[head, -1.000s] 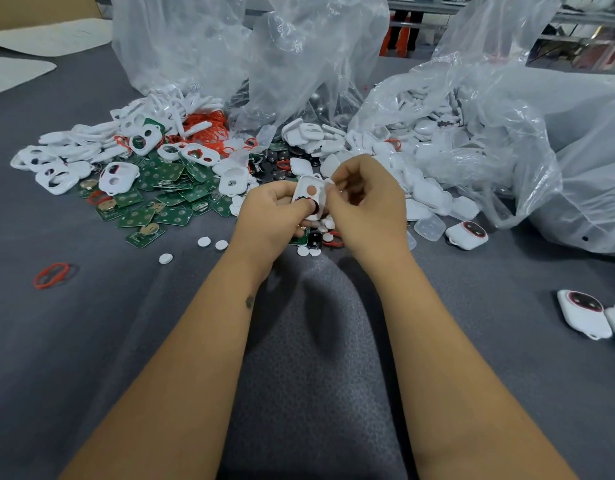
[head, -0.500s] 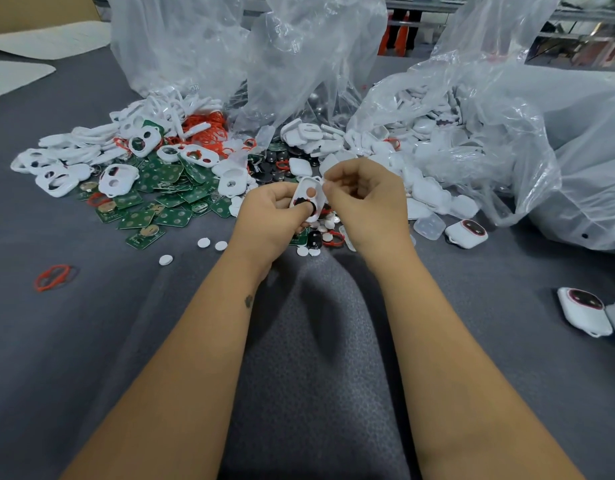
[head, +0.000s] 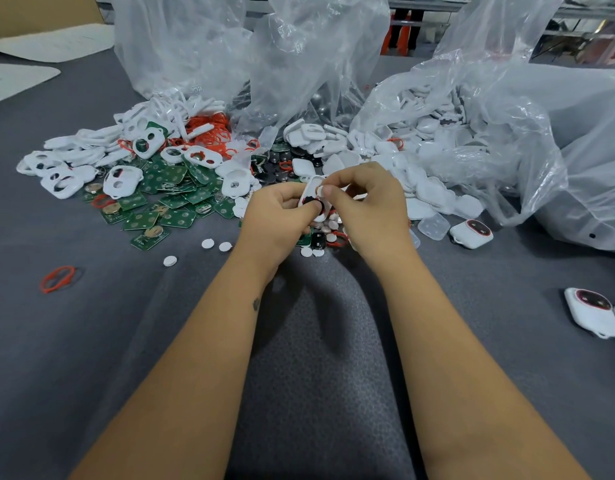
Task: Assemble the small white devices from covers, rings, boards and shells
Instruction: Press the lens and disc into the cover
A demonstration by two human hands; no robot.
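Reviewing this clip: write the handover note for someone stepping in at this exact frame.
Left hand grips a white cover with a black disc in its lower opening. Right hand pinches a small white disc at the cover's upper opening.
Supplies: green boards, red rings and more covers in the left pile; shells spilling from the bag on the right.
Done: finished devices lie to the right.
Left: seat the disc, then add ring, board and shell.

From my feed I see two bare forearms, no sleeves anywhere up to the frame edge. My left hand (head: 278, 216) and right hand (head: 371, 206) wear no gloves, rings or watch. A small dark mark (head: 256, 304), perhaps a tattoo, sits on the left forearm near the wrist.
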